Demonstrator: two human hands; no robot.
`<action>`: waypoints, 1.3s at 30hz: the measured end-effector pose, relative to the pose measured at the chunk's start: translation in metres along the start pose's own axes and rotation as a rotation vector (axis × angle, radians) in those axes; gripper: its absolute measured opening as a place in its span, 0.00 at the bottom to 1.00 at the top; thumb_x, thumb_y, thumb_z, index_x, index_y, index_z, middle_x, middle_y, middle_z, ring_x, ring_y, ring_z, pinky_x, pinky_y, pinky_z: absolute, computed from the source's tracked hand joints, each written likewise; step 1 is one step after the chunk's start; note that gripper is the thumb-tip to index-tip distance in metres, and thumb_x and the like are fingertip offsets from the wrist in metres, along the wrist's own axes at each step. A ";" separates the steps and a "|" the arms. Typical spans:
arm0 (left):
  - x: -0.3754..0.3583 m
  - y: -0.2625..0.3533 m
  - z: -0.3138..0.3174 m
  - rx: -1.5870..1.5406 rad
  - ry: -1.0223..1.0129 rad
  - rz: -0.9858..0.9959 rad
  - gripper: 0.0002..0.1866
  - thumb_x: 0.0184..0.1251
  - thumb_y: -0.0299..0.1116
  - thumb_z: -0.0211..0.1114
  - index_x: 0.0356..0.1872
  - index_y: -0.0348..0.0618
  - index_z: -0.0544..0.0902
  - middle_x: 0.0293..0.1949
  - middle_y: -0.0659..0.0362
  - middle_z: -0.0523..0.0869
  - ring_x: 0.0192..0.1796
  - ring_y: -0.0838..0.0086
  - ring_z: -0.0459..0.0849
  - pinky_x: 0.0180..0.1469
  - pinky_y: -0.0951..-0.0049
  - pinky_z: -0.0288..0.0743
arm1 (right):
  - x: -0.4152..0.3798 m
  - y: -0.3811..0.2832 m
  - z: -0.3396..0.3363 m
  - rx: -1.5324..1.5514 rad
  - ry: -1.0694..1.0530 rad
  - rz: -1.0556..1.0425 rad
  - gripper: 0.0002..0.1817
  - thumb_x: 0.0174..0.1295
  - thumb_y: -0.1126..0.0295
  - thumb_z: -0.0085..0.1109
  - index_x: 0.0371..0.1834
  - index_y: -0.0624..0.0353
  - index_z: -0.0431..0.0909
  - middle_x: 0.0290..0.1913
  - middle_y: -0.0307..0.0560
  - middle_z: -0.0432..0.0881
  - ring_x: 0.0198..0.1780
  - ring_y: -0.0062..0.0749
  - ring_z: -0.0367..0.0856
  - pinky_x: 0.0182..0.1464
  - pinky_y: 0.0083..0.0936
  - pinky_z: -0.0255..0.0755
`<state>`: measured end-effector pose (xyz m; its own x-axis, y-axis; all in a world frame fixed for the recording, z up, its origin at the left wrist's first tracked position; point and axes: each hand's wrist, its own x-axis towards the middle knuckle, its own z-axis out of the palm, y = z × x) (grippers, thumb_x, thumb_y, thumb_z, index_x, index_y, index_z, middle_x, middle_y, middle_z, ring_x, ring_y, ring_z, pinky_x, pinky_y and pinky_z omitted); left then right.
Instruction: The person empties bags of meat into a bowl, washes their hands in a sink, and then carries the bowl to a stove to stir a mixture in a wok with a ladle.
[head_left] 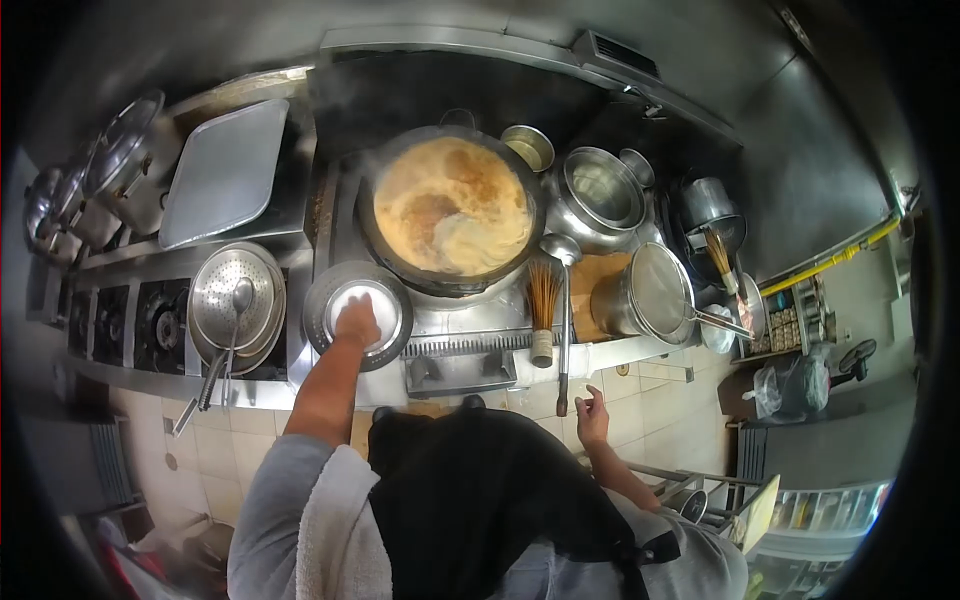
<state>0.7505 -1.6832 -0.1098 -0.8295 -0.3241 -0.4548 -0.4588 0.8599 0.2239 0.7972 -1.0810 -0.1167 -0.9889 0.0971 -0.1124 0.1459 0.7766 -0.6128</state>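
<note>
My left hand (358,320) reaches down into a round metal bowl (318,290), its fingers apart over white contents (346,296), with the fingertips partly lost against the white. Behind that bowl stands a large dark wok (366,222) full of foamy yellow-brown liquid (450,195). Beside the tip of a long-handled ladle (566,310), my right hand (592,418) hovers in front of the counter, loosely bent with thumb and fingers apart and nothing in it. A bamboo brush (542,315) lies to the left of the ladle.
Stacked colanders (225,295) with a spoon rest on burners at left. A flat tray (225,175) and lidded pots (135,165) stand behind. Right of the wok are metal bowls (600,190), a pot with a strainer (662,292) and a second brush (720,255).
</note>
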 end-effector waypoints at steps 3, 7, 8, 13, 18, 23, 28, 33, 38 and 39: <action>0.025 -0.019 0.038 0.027 0.151 0.027 0.38 0.63 0.33 0.66 0.76 0.34 0.67 0.70 0.37 0.75 0.71 0.43 0.79 0.72 0.54 0.76 | 0.000 -0.005 -0.004 -0.011 -0.039 0.006 0.27 0.74 0.62 0.65 0.74 0.54 0.73 0.39 0.52 0.88 0.38 0.41 0.86 0.47 0.38 0.80; 0.019 -0.012 0.029 0.068 0.126 0.031 0.32 0.64 0.33 0.64 0.70 0.32 0.72 0.69 0.37 0.77 0.69 0.44 0.81 0.72 0.54 0.77 | -0.008 0.016 -0.013 -0.070 -0.040 0.014 0.27 0.73 0.64 0.66 0.74 0.54 0.73 0.42 0.54 0.89 0.39 0.43 0.87 0.47 0.39 0.81; 0.020 -0.011 0.029 0.070 0.127 0.034 0.27 0.64 0.33 0.64 0.65 0.33 0.76 0.66 0.37 0.80 0.67 0.45 0.83 0.71 0.55 0.78 | -0.010 0.025 -0.015 -0.095 -0.033 0.028 0.27 0.73 0.64 0.65 0.74 0.54 0.73 0.42 0.54 0.90 0.39 0.43 0.88 0.47 0.39 0.81; 0.014 -0.010 0.028 0.004 0.164 0.020 0.17 0.65 0.31 0.62 0.52 0.35 0.85 0.55 0.40 0.89 0.62 0.48 0.87 0.67 0.55 0.80 | -0.026 0.061 -0.023 -0.161 -0.012 0.063 0.28 0.71 0.63 0.66 0.73 0.53 0.73 0.42 0.56 0.90 0.39 0.48 0.89 0.48 0.42 0.81; 0.020 -0.011 0.033 -0.032 0.203 0.019 0.14 0.66 0.31 0.62 0.47 0.35 0.87 0.53 0.40 0.91 0.59 0.48 0.89 0.66 0.55 0.82 | -0.032 0.078 -0.027 -0.122 -0.001 0.114 0.27 0.69 0.64 0.70 0.72 0.47 0.76 0.42 0.53 0.89 0.45 0.52 0.87 0.51 0.47 0.79; 0.030 -0.015 0.039 -0.072 0.215 -0.019 0.14 0.66 0.30 0.62 0.48 0.35 0.87 0.53 0.41 0.91 0.59 0.48 0.89 0.65 0.55 0.83 | -0.032 0.089 -0.031 -0.155 -0.009 0.113 0.27 0.69 0.65 0.70 0.72 0.49 0.76 0.42 0.54 0.88 0.45 0.53 0.87 0.51 0.47 0.79; 0.021 -0.025 0.027 -0.049 0.244 0.009 0.16 0.68 0.36 0.67 0.51 0.36 0.89 0.54 0.42 0.91 0.60 0.48 0.89 0.66 0.55 0.81 | -0.033 0.094 -0.023 -0.108 0.031 0.084 0.26 0.71 0.64 0.69 0.71 0.50 0.76 0.42 0.53 0.88 0.44 0.52 0.87 0.51 0.46 0.79; 0.000 -0.033 -0.001 -0.267 0.261 0.081 0.26 0.62 0.47 0.78 0.52 0.35 0.91 0.56 0.41 0.91 0.62 0.48 0.87 0.69 0.57 0.78 | -0.037 0.093 -0.013 -0.119 -0.011 0.144 0.26 0.71 0.63 0.69 0.71 0.50 0.76 0.41 0.53 0.89 0.46 0.53 0.88 0.52 0.47 0.79; -0.016 -0.024 -0.003 0.003 0.104 0.203 0.48 0.55 0.47 0.77 0.78 0.39 0.70 0.71 0.35 0.76 0.68 0.42 0.81 0.74 0.56 0.75 | -0.037 0.097 -0.004 -0.125 -0.037 0.166 0.27 0.71 0.63 0.69 0.71 0.50 0.76 0.40 0.53 0.89 0.46 0.54 0.88 0.52 0.48 0.79; -0.012 -0.020 -0.004 0.030 -0.024 0.158 0.57 0.53 0.45 0.77 0.83 0.42 0.57 0.74 0.34 0.68 0.72 0.40 0.77 0.75 0.54 0.75 | -0.035 0.098 -0.003 -0.122 -0.040 0.166 0.27 0.71 0.62 0.69 0.71 0.50 0.76 0.41 0.54 0.89 0.46 0.54 0.88 0.52 0.48 0.79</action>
<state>0.7680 -1.6979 -0.1058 -0.8826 -0.1750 -0.4363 -0.3132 0.9110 0.2682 0.8462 -1.0062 -0.1706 -0.9494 0.2071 -0.2363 0.2998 0.8218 -0.4845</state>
